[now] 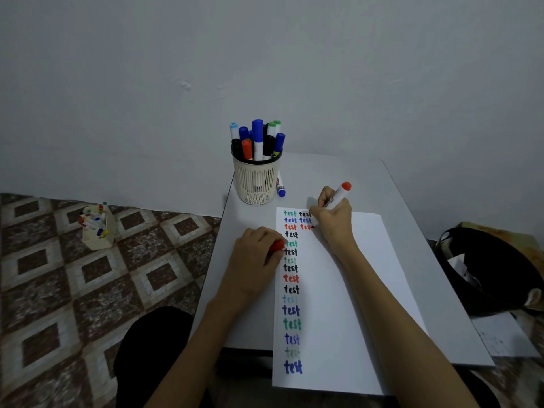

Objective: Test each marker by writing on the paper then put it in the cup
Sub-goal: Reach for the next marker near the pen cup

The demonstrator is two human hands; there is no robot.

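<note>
My right hand [334, 214] grips a white marker with a red end [338, 195], its tip down on the white paper [347, 290] beside a half-written red "test" in the second column. My left hand [256, 254] holds the red cap [277, 245] and rests at the paper's left edge. A long column of coloured "test" words runs down the sheet. The cream slotted cup [256, 181] stands behind the paper, full of several capped markers. One blue-capped marker [280, 187] lies on the table right of the cup.
The small grey table [412, 231] stands against a plain wall. On the tiled floor to the left sits a cream box of markers [97, 228]. A black bin [488, 269] stands to the right of the table.
</note>
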